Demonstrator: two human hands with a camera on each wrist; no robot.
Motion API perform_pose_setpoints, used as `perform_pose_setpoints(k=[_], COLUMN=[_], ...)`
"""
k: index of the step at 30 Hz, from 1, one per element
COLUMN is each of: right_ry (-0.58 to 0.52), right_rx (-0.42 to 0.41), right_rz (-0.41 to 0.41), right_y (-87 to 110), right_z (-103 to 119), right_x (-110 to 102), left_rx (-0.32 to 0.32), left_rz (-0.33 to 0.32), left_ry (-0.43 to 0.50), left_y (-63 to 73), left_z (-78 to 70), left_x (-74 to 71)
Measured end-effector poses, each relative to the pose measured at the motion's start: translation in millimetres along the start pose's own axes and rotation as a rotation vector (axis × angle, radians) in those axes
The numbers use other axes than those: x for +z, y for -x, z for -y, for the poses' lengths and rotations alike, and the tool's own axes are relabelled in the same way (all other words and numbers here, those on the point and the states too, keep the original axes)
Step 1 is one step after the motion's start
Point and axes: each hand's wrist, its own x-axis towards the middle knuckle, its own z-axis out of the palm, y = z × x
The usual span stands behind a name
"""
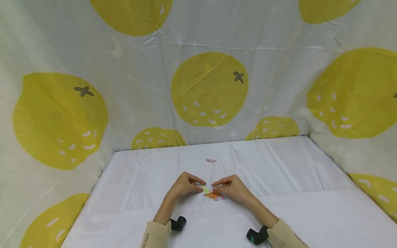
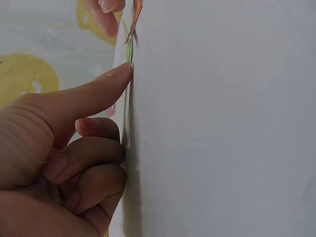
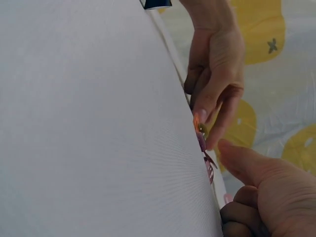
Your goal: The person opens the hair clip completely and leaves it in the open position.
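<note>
Head view shows a green clip (image 1: 206, 189) at the left hand's (image 1: 184, 184) thumb tip, just beside orange clips (image 1: 211, 196) on the surface (image 1: 217, 224); whether that grip pinches it, I cannot tell. Right hand's (image 1: 233, 187) grip is released; a pink clip (image 1: 211, 161) lies beyond both hands.

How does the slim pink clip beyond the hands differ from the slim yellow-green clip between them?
Place: the slim pink clip lies alone; the slim yellow-green clip is right by the orange clips.
Contact: no hand touches the pink clip; the left hand seems to touch the yellow-green clip.
Both are small and narrow.
</note>
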Motion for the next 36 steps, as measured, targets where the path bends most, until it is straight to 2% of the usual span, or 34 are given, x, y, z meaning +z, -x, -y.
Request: perform_pose_setpoints(k=[12, 19, 30, 36], right_ry=[0.01, 0.011, 0.019, -0.013], right_rx=[-0.037, -0.053, -0.043, -0.071], right_rz=[0.014, 0.012, 0.002, 0.032], right_y=[-0.9, -0.3, -0.5, 0.9], right_z=[-3.0, -0.1, 1.7, 2.6], right_x=[2.0, 3.7, 7.0, 7.1], left_rx=[0.0, -0.022, -0.029, -0.047], left_rz=[-0.028, -0.047, -0.005, -0.007], left_ry=[-0.033, -0.038, -0.029, 0.022], left_y=[1.7, 0.9, 3.2, 3.3], left_z=[-2.5, -2.4, -5.8, -12.6], left_x=[3.4, 3.5, 4.5, 8.6])
